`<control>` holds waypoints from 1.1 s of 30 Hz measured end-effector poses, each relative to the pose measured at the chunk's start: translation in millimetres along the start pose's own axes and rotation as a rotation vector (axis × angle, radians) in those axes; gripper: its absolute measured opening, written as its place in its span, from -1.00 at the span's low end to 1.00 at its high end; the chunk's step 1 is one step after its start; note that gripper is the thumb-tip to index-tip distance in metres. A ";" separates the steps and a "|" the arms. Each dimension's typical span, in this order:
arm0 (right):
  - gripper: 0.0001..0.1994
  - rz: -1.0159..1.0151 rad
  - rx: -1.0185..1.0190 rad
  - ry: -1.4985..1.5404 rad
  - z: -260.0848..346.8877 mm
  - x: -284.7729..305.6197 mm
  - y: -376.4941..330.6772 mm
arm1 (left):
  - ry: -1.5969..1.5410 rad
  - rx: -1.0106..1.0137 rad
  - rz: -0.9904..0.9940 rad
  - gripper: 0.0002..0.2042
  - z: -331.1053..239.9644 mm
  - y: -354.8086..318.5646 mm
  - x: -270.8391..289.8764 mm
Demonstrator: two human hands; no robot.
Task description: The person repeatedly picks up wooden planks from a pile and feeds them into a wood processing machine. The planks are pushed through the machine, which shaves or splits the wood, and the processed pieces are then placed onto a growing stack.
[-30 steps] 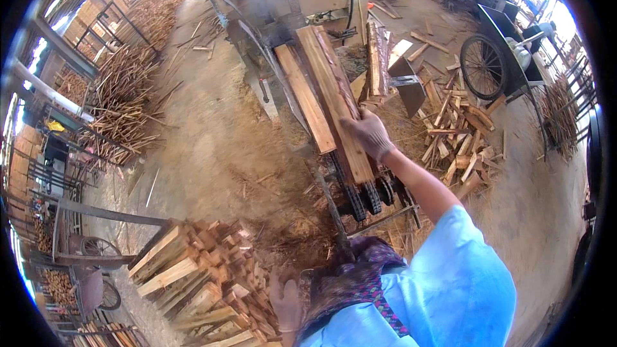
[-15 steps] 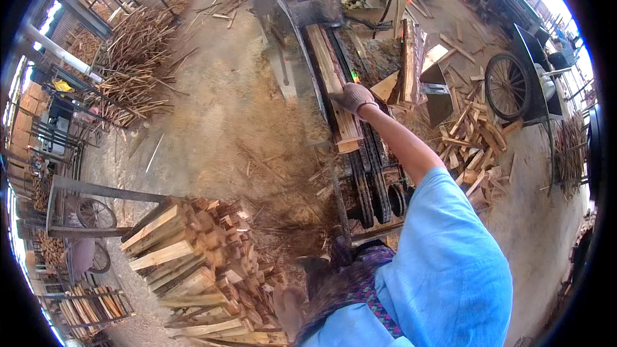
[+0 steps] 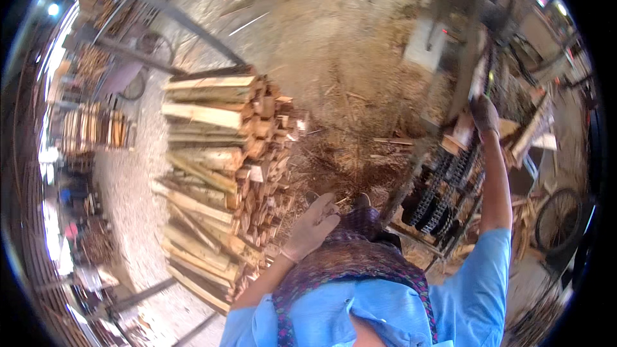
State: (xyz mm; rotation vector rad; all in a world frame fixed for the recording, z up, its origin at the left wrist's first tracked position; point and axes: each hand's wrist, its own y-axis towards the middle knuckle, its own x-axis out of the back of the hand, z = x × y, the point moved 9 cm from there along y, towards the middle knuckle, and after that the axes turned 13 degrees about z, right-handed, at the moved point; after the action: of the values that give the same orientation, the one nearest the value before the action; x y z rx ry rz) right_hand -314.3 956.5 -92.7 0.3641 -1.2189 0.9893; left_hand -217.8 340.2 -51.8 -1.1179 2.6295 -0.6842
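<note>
My right hand (image 3: 484,115), in a grey work glove, is closed on the near part of a wooden plank (image 3: 459,130); blur hides some fingers. The plank lies lengthwise on a machine bed beside dark metal chains (image 3: 438,183). In front of my patterned apron, my gloved left hand (image 3: 313,226) hangs with thumb and fingers apart and nothing in it. Just left of that hand stands a big stack of split wood pieces (image 3: 209,115), their cut ends facing the machine.
A metal frame bar (image 3: 186,26) runs up to the stack's far end. A second piece of wood (image 3: 532,130) leans right of the machine bed. Farther right stands a spoked wheel (image 3: 558,222). Sawdust and scraps cover the floor (image 3: 360,58) between stack and machine.
My view has swung left, so the stack now sits nearer the middle and the machine at the right. My left hand has come into clear view. My right hand stays at the plank.
</note>
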 end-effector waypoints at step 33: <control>-0.62 0.271 0.868 -0.334 747.5 -312.1 -99.8 | -0.513 -0.153 -0.368 -0.36 81.3 -53.0 275.0</control>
State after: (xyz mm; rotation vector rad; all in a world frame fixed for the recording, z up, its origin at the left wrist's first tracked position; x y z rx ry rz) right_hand -696.2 235.3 -85.2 1.0961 -1.0895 1.7295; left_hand -346.1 82.4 -98.3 -1.5939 2.0885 -0.2052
